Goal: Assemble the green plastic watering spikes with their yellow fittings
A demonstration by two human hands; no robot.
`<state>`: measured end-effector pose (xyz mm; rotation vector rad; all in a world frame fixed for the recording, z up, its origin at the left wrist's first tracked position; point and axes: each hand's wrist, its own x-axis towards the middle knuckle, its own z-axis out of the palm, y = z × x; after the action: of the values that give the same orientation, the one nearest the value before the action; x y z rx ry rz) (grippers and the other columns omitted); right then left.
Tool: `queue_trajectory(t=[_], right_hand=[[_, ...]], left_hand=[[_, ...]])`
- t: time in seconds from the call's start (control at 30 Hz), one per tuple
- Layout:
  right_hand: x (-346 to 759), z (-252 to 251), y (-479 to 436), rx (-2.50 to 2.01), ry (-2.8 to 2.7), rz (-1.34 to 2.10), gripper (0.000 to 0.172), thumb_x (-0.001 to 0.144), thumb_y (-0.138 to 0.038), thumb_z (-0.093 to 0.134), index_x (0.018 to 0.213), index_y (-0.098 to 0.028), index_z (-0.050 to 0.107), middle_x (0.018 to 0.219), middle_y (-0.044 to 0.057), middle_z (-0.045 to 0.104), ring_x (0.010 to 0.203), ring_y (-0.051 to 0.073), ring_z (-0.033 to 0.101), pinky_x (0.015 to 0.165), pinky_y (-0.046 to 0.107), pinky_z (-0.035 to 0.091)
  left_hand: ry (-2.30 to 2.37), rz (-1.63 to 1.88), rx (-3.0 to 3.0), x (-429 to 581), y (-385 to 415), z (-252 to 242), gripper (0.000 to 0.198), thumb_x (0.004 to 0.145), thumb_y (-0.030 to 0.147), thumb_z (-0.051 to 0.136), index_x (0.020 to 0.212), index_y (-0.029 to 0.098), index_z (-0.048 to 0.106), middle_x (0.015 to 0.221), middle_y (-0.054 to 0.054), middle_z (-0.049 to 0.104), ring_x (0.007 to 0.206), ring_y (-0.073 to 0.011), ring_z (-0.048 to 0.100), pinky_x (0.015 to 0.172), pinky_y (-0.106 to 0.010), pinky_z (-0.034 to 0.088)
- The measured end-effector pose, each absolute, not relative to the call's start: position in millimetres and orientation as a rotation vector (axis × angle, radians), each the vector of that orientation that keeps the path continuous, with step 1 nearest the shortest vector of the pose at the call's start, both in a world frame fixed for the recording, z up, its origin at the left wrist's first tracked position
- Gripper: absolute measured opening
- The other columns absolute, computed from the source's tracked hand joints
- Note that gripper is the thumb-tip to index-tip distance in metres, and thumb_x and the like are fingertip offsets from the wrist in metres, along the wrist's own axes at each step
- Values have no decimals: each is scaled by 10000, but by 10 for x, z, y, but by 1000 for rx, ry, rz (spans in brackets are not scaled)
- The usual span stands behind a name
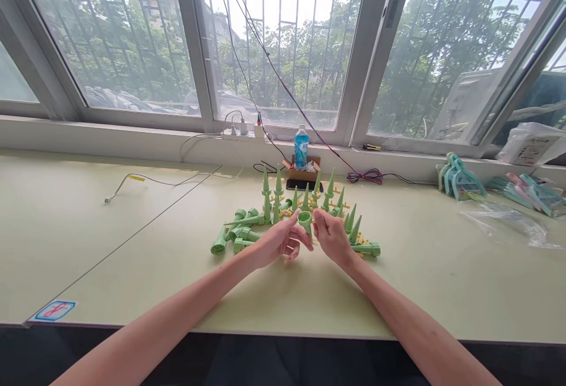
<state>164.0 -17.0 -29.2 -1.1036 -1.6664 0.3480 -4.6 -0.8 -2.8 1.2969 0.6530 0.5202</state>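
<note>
My left hand (281,241) and my right hand (331,237) meet over the pale green table (132,244), both pinched on one green plastic spike (305,221) whose round open end faces me. Behind the hands several green cone spikes (305,194) stand upright, with small yellow parts among them. To the left lies a heap of green spikes on their sides (236,234). One more green spike (366,249) lies flat just right of my right hand.
A blue water bottle (301,147) stands in a small cardboard box (303,172) by the window sill, next to a black phone. Cables run across the back of the table. Teal plastic clips (457,178) and clear bags (504,218) lie at the right.
</note>
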Motion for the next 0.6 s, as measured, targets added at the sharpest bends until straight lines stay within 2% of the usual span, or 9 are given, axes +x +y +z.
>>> queue_trajectory(t=[0.1,0.3,0.53,0.6], right_hand=[[1635,-294,-165,-1108,-1651,346,489,985,-491,280,599,-201,358,499,-32,418,461,94,380,498,237,321],[1610,-305,-159,-1108,-1656,366,520,984,-463,302,541,-197,351,463,-26,404,429,89,353,471,243,295],[1638,-358,-114,-1126,-1695,341,491,974,-420,316,537,-199,279,457,-45,293,437,82,259,457,249,221],[1640,-367,-104,-1122,-1702,342,483,974,-407,319,540,-200,274,457,-47,285,439,81,250,458,250,216]], left_hand=[[659,562,1354,-51,-7,-22,630,833,693,432,769,103,644,865,-122,676,419,-65,454,385,-232,359],[597,706,1491,-65,-2,-3,399,804,521,632,913,143,570,678,9,527,435,-66,485,387,-200,357],[662,866,1871,-40,-2,-94,320,814,419,631,1010,168,597,993,-54,587,470,-34,480,385,-197,396],[682,962,1979,-22,5,-137,247,831,366,609,990,176,605,960,-33,574,527,-45,490,433,-193,431]])
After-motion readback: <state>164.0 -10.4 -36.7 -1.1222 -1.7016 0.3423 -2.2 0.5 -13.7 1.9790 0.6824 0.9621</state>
